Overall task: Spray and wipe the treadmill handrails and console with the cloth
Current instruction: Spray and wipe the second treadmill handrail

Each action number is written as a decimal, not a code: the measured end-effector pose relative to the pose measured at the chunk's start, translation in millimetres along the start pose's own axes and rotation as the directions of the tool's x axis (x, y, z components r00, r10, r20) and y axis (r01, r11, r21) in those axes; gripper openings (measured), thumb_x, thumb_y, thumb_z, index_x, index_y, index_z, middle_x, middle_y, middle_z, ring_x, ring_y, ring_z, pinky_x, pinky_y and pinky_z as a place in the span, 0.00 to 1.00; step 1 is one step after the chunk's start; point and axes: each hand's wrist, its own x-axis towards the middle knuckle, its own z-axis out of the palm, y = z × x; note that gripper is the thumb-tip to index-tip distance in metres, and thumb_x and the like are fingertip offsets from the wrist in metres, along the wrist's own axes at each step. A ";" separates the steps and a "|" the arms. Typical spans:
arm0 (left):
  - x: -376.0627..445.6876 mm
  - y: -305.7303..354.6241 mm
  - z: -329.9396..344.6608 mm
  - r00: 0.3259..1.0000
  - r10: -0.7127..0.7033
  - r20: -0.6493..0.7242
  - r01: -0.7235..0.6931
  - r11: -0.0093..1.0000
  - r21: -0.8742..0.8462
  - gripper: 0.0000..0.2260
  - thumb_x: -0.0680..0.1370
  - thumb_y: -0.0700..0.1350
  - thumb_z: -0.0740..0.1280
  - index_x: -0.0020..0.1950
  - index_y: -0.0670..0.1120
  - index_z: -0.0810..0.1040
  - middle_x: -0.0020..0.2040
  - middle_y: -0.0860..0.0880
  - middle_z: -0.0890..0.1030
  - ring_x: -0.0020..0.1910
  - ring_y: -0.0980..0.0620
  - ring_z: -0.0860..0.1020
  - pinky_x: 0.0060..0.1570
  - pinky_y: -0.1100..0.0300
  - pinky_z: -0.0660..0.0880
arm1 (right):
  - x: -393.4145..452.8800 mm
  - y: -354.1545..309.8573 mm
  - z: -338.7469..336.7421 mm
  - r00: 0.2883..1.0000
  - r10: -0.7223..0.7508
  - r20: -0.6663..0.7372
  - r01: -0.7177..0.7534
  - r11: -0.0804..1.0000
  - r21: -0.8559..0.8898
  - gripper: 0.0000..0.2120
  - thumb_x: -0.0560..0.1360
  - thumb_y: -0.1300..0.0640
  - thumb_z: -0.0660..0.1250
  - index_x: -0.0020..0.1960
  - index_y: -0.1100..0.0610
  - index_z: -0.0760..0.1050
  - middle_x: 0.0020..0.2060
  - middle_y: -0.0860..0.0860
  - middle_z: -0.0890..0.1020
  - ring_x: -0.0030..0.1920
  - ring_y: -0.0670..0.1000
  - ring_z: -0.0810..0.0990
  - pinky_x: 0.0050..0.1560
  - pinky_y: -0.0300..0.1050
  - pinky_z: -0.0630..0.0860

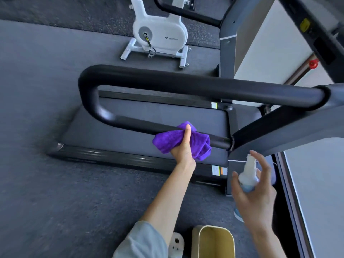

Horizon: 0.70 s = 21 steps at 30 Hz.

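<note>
A black padded treadmill handrail (130, 125) loops across the middle of the head view, its far bar (186, 84) running right toward the grey console frame (290, 125). My left hand (183, 146) grips a bunched purple cloth (167, 140), pressed against the near bar close to its right end. My right hand (255, 194) is lower right and holds a small white spray bottle (248, 174), nozzle up, index finger raised over the top. The console face is mostly out of view.
The treadmill belt (149, 118) lies below the rails on a dark floor. A white exercise bike (160, 36) stands behind. A beige bin (214, 241) sits near my feet. A grey wall panel (320, 183) runs along the right.
</note>
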 end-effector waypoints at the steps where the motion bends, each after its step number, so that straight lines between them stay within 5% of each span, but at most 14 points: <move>1: 5.0 12.4 -6.8 1.000 0.024 -0.007 -0.024 1.000 0.001 0.24 0.64 0.52 0.81 0.54 0.44 0.80 0.51 0.51 0.85 0.49 0.53 0.83 0.54 0.53 0.80 | -0.6 -5.8 5.7 1.000 -0.011 0.006 0.011 1.000 0.002 0.32 0.71 0.66 0.73 0.65 0.40 0.66 0.43 0.49 0.79 0.36 0.44 0.78 0.36 0.25 0.70; 7: 30.6 86.5 -41.3 0.978 0.192 -0.086 -0.195 0.981 -0.023 0.23 0.65 0.51 0.80 0.55 0.45 0.77 0.51 0.53 0.84 0.46 0.57 0.83 0.52 0.55 0.80 | -9.0 -34.3 38.1 0.997 -0.040 0.067 0.038 0.999 0.026 0.32 0.71 0.67 0.73 0.65 0.40 0.67 0.34 0.44 0.77 0.28 0.52 0.76 0.30 0.36 0.72; 14: 55.1 176.4 -84.0 0.882 0.465 -0.081 -0.458 0.884 0.095 0.24 0.68 0.46 0.79 0.60 0.42 0.77 0.53 0.52 0.83 0.50 0.58 0.82 0.56 0.58 0.78 | -12.7 -62.8 77.2 0.996 -0.050 0.074 0.046 0.997 0.056 0.31 0.72 0.67 0.72 0.65 0.42 0.66 0.44 0.33 0.78 0.31 0.50 0.77 0.31 0.24 0.68; 17: 56.9 203.6 -92.3 0.732 0.682 0.006 -0.655 0.700 0.284 0.23 0.66 0.45 0.80 0.56 0.45 0.76 0.51 0.54 0.81 0.48 0.62 0.81 0.55 0.63 0.76 | -13.8 -74.9 85.1 0.995 -0.088 0.056 0.085 0.994 0.070 0.30 0.71 0.68 0.72 0.66 0.45 0.67 0.47 0.28 0.76 0.35 0.48 0.76 0.31 0.23 0.67; 21: 56.1 235.2 -101.5 0.557 0.794 0.245 -0.776 0.392 0.494 0.26 0.60 0.48 0.83 0.50 0.51 0.72 0.47 0.59 0.78 0.49 0.56 0.77 0.56 0.63 0.72 | -14.5 -79.0 89.9 0.994 -0.091 0.052 0.087 0.994 0.073 0.31 0.72 0.67 0.72 0.65 0.42 0.67 0.38 0.40 0.78 0.33 0.51 0.74 0.29 0.32 0.69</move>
